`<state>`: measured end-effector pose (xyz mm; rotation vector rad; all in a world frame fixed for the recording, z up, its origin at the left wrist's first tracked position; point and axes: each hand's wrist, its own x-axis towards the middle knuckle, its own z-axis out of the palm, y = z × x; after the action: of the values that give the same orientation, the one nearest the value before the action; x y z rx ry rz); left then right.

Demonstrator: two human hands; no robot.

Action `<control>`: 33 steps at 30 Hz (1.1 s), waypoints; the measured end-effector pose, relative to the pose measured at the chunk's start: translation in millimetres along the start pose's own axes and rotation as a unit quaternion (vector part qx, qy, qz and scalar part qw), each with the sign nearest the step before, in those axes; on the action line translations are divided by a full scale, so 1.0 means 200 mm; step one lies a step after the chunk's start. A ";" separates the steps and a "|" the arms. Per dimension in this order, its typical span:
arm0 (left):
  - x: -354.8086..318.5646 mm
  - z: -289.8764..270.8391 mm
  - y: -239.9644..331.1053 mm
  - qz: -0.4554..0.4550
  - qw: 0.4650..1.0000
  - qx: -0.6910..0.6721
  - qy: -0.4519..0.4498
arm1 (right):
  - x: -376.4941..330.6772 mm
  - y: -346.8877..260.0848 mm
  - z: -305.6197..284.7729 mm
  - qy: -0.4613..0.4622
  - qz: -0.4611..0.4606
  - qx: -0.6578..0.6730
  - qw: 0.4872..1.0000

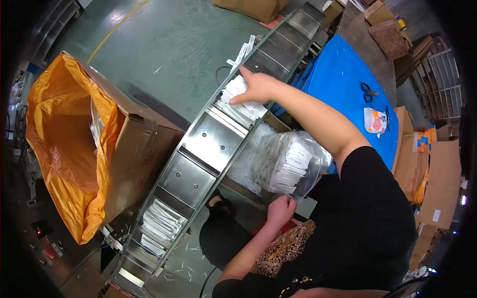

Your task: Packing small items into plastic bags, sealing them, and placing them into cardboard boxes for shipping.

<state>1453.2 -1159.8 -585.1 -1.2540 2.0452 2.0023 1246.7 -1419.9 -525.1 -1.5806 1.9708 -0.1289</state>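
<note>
The right hand (258, 88) is reaching out over the far part of a long steel conveyor (198, 149) whose compartments are running diagonally from the near left to the far right. Its fingers are lying fairly flat and spread, the grip resting open on a stack of white sachets (238, 107) that is sitting in one compartment; the sachets' long axes are lying across the conveyor, pointing from far left to near right. The left hand (279, 209) is sitting near the body, its grip pinching the lower edge of a clear plastic bag (293, 161) full of the same white sachets. The bag is lying just right of the conveyor, its packed sachets pointing their ends toward the near right. More white sachets (161, 223) are filling a compartment at the near end of the conveyor, with two bare compartments between them and the far stack. To the left, a cardboard box (134, 149) lined with an orange bag (64, 144) is standing open. On the far right, a blue counter (343, 84) is carrying scissors (368, 92) and a small patterned pouch (375, 120), well apart from both hands
</note>
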 end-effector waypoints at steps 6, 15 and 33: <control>0.00 -0.03 -0.01 -0.020 0.999 0.014 -0.024 | 0.00 -0.05 0.25 -0.104 0.004 0.086 0.991; 0.00 -0.02 0.00 0.004 1.000 0.011 0.001 | 0.05 0.10 0.29 0.035 0.060 0.251 0.965; 0.15 -0.11 -0.12 0.063 0.991 0.039 0.110 | -0.36 0.40 -0.08 -0.018 -0.003 0.626 0.779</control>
<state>1457.5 -1190.1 -616.8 -1.4204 2.3330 1.8851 1177.9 -1335.3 -517.2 -0.6408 1.2437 -1.1333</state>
